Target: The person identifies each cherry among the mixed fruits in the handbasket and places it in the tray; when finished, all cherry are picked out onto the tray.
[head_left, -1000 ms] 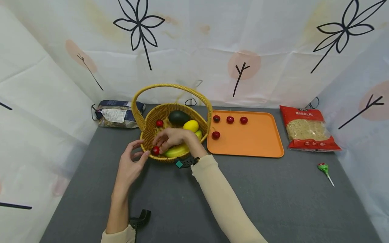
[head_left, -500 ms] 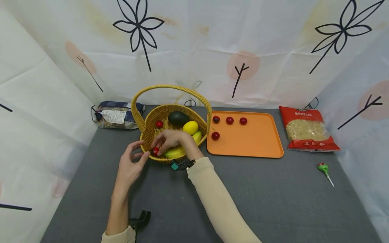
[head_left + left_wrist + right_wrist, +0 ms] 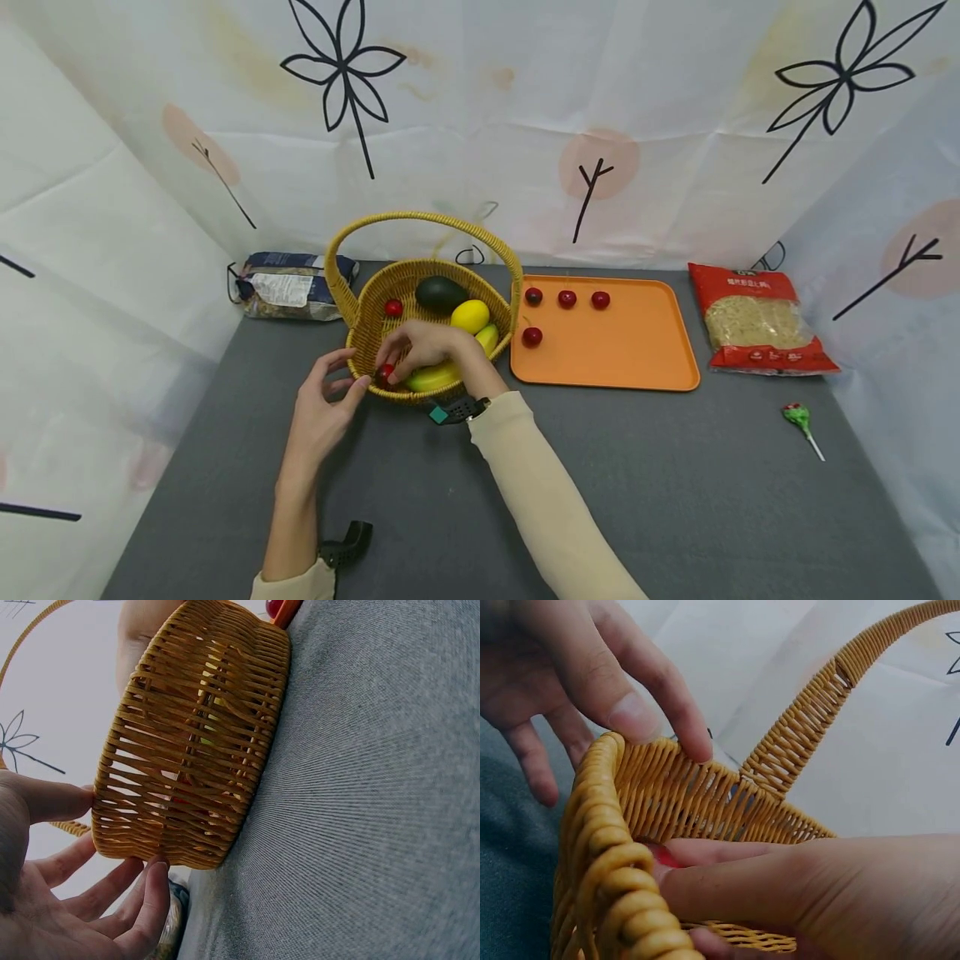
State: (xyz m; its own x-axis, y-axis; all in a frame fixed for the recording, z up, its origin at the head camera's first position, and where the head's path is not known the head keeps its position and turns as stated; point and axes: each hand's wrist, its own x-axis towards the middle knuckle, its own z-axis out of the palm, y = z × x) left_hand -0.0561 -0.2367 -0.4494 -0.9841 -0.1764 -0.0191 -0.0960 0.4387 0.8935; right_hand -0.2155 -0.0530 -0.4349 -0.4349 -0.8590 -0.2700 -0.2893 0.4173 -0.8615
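In the head view a yellow wicker basket (image 3: pixel 352 354) holds a dark green avocado (image 3: pixel 441 293), a lemon (image 3: pixel 470 317), a banana (image 3: pixel 433 377) and a red cherry (image 3: pixel 393 307). My right hand (image 3: pixel 423 343) reaches in over the near side and pinches another cherry (image 3: pixel 386 377) by the left end; in the right wrist view the thumb and fingers mostly hide that cherry (image 3: pixel 662 856). My left hand (image 3: pixel 327 400) holds the basket's left end, its thumb (image 3: pixel 64 801) at the rim and its fingers (image 3: pixel 154 900) curved against the wicker wall.
To the basket's right lies an orange tray (image 3: pixel 622 342) with several cherries (image 3: pixel 567 298) on it. A red bag (image 3: pixel 763 321) and a green-wrapped lollipop (image 3: pixel 799 417) are farther right. Behind the basket's left side lies a dark blue bag (image 3: pixel 292 286). The basket handle (image 3: pixel 427 217) arches over the top.
My right hand and forearm have shifted slightly left, staying at the cherry inside the basket. The left hand keeps its place on the basket.
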